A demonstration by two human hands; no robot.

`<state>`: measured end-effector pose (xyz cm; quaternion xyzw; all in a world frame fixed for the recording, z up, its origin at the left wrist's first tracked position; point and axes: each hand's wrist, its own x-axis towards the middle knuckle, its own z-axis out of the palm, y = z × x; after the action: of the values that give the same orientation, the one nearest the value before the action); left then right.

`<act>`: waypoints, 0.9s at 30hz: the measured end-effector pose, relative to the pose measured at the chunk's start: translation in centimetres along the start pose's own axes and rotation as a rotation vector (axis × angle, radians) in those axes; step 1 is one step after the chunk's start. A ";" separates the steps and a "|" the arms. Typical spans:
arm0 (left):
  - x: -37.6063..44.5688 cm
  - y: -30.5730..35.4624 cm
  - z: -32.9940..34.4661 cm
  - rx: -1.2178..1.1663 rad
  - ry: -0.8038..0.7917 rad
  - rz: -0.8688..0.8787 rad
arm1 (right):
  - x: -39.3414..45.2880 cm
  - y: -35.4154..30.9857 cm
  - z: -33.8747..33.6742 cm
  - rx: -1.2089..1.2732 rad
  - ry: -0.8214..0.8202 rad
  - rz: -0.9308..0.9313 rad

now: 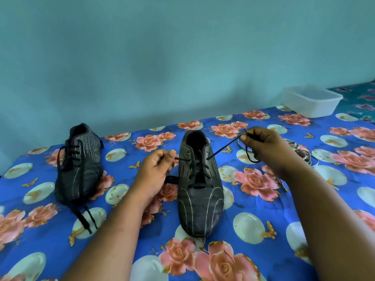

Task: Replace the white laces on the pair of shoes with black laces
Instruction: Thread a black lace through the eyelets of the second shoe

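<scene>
Pulling black lace [220, 149] ends taut, both hands, dark striped shoe [199, 191]

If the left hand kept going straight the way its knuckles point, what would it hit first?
Probably the shoe being laced: the left hand points right, toward its eyelet side, pinching the black lace beside it. Depth is hard to judge.
</scene>
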<state>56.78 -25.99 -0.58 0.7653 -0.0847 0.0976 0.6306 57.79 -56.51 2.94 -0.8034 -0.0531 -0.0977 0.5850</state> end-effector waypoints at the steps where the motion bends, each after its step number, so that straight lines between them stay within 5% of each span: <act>1: 0.0 -0.1 -0.1 0.019 -0.017 0.001 | 0.0 0.0 -0.1 0.008 0.014 0.010; 8: 0.0 -0.4 -0.7 0.165 -0.084 -0.026 | 0.4 0.6 -0.7 0.124 0.063 0.135; 15: -0.1 0.0 -1.2 0.285 -0.120 -0.028 | 0.5 0.7 -0.7 -0.015 0.134 0.190; 20: 0.9 -0.6 -0.4 0.312 0.084 0.175 | 0.2 -0.8 0.7 -0.309 0.172 0.116; 24: 1.9 -0.5 0.7 0.359 0.054 0.414 | -0.7 -2.2 3.3 -0.315 0.088 -0.033; 27: 2.0 -0.6 1.4 0.492 0.001 0.414 | -1.6 -2.5 5.5 -0.323 0.033 -0.140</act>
<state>58.87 -27.27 -0.87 0.8613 -0.2122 0.2416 0.3935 56.22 -50.49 3.29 -0.8796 -0.0831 -0.1588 0.4407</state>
